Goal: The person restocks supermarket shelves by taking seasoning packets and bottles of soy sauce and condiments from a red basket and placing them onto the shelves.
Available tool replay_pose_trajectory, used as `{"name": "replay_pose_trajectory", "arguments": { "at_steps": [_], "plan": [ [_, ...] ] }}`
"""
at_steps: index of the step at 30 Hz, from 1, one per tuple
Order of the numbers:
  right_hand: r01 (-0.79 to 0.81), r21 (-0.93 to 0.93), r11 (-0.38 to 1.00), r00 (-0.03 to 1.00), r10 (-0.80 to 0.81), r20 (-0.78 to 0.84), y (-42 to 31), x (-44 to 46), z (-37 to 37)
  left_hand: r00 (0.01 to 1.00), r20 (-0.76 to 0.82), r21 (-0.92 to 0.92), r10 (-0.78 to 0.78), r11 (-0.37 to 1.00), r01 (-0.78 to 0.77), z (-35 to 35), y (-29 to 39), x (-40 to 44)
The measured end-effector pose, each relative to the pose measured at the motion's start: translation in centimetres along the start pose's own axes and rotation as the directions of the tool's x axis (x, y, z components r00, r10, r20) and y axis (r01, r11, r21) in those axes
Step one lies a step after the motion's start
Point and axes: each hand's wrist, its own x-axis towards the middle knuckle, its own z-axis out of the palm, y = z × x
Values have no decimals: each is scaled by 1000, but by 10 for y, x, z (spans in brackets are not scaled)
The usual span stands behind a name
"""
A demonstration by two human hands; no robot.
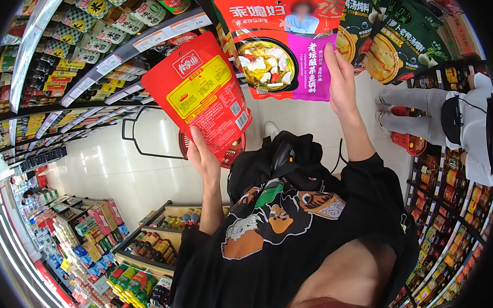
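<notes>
In the head view, my left hand (203, 156) grips the lower edge of a red seasoning packet (199, 109). A yellow panel, small print and a barcode show on it. Higher and to the right, my right hand (340, 82) pinches the right edge of a red and purple fish seasoning packet (313, 50) with a bowl of fish pictured on it. Both packets are upright, side by side, their near edges close together. Behind the left packet, partly hidden by it, is a red shopping basket (234, 156).
Green soup seasoning packets (399, 40) hang beyond my right hand. Shelves of bottles (93, 42) run along the left, and jars (454, 176) fill the right-hand shelves. Another person (456, 115) stands at the right beside a red basket (407, 143). Pale tiled floor (113, 164) lies between.
</notes>
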Motion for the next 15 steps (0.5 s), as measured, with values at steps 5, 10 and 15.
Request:
{"name": "replay_pose_trajectory", "arguments": {
  "at_steps": [5, 10, 15],
  "plan": [
    [6, -3, 1000, 1000, -6, 7, -2, -1, 1, 1000, 6, -1, -7, 1000, 7, 3, 3, -1],
    [-44, 16, 999, 999, 45, -23, -6, 17, 13, 1000, 22, 18, 18, 1000, -18, 3, 2, -1],
    [39, -120, 992, 997, -47, -57, 4, 58, 17, 997, -21, -7, 76, 997, -76, 4, -1, -1]
  ]
}}
